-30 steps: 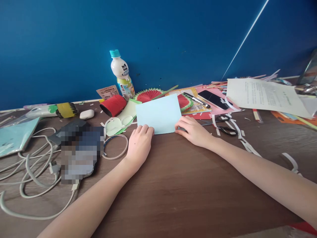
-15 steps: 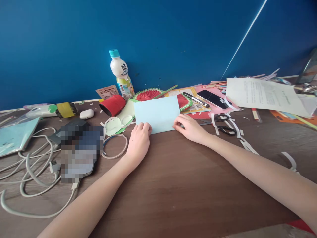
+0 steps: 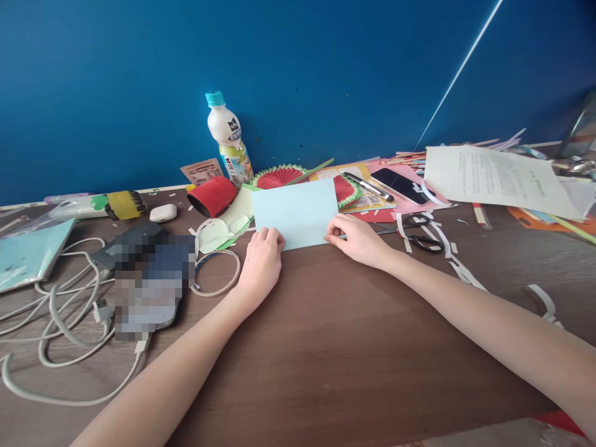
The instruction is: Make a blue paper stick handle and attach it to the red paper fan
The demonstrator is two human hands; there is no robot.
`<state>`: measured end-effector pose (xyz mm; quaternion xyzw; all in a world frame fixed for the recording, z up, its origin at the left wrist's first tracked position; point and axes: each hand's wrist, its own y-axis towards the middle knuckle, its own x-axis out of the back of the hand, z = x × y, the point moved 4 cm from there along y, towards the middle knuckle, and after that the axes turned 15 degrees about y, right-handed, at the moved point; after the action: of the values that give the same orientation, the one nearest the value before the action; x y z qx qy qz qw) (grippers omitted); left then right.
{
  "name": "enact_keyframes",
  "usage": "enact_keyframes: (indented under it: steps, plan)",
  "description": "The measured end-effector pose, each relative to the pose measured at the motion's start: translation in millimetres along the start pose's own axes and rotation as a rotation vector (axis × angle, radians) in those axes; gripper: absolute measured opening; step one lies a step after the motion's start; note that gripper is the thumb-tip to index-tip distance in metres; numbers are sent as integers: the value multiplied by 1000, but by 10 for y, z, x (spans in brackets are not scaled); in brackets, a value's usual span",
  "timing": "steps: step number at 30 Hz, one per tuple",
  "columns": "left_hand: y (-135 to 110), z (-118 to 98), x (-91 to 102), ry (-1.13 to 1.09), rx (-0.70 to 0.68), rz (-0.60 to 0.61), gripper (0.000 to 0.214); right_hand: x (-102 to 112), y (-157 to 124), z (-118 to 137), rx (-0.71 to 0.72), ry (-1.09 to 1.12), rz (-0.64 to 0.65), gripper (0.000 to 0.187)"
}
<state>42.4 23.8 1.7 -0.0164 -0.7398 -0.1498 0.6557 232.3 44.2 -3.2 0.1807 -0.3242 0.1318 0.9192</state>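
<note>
A light blue sheet of paper (image 3: 297, 208) is held between my hands above the near side of the clutter, its upper part covering some of the red and green pleated paper fans (image 3: 281, 176). My left hand (image 3: 263, 261) is closed on the lower left corner, fingers curled over the edge. At the lower right edge, my right hand (image 3: 357, 241) pinches the paper between thumb and fingers. Black-handled scissors (image 3: 426, 242) lie just right of that hand, their blades running toward it.
A bottle (image 3: 229, 139) stands by the blue wall near a red paper tube (image 3: 212, 197). Left are a phone (image 3: 156, 285), looped white cables (image 3: 69, 335) and an earbud case (image 3: 163, 213). Rightward lie a pen (image 3: 370, 186), another phone (image 3: 403, 185), a printed sheet (image 3: 498, 178) and paper strips (image 3: 465, 273).
</note>
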Motion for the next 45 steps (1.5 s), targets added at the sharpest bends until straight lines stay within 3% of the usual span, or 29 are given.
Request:
enact_keyframes:
  steps: [9, 12, 17, 20, 22, 24, 28, 32, 38, 45]
  plan:
    - [-12, -27, -15, 165, -32, -16, 18, 11, -12, -14, -23, 49, -26, 12]
    - [-36, -64, 28, 291, -83, -72, 24, 10, -5, -23, -27, 59, -27, 11]
    - [-151, -245, 90, 497, -300, -76, 31, 1, 4, -11, -9, 45, -25, 8]
    - [-243, -362, 95, 523, -282, -54, 31, -5, -1, -7, 12, 34, -28, 6]
    - [-301, -443, 99, 509, -272, -106, 38, -8, -8, 0, 26, 8, -37, 6]
    - [-339, -493, 77, 507, -265, -117, 44, -10, -24, 41, 81, -73, -62, 5]
    - [-353, -501, 42, 504, -237, -110, 44, -83, -116, 246, 325, -328, -110, 16]
    - [-337, -488, 39, 500, -239, -68, 39, -271, -249, 419, 486, -295, -1, 32]
    - [-334, -508, 18, 466, -285, -14, 40, -400, -303, 400, 347, -221, 195, 46]
    - [-340, -434, 31, 415, -218, -23, 39, -380, -297, 399, 288, -168, 203, 47]
